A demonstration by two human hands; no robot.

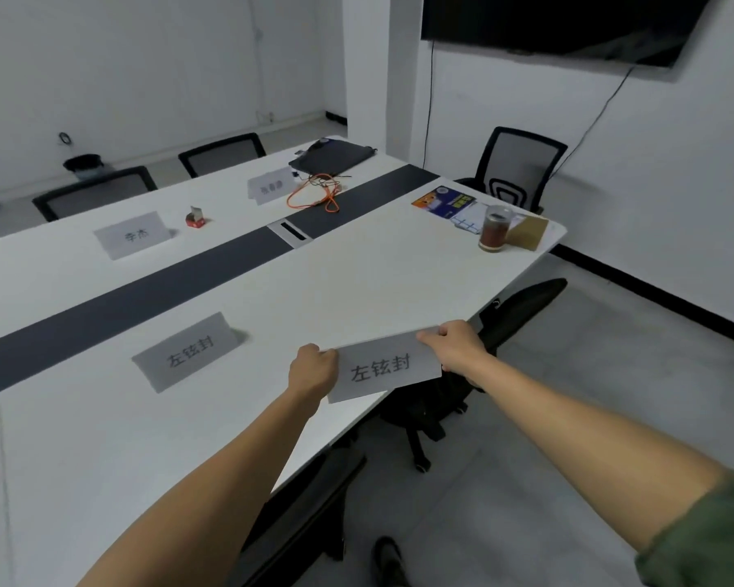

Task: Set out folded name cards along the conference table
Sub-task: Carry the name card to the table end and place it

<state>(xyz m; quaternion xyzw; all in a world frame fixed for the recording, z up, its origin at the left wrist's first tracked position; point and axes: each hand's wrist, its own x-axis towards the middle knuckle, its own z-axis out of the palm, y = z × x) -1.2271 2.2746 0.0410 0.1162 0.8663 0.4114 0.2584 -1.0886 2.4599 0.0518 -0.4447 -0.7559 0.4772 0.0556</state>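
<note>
head view: name card (382, 368) pinched between both hands' fingers (431, 334).

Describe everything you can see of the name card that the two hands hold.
The name card is grey paper with three dark printed characters facing the camera. The left hand pinches its left end and the right hand its upper right corner. It is tilted, over the near edge of the white table, above a black chair.

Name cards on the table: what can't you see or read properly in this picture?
- Far name card, head view: writing blurred and too small.
- Held name card: its ends hidden by left hand and right hand.
- Conference table: left part cut off by the frame edge.
</note>
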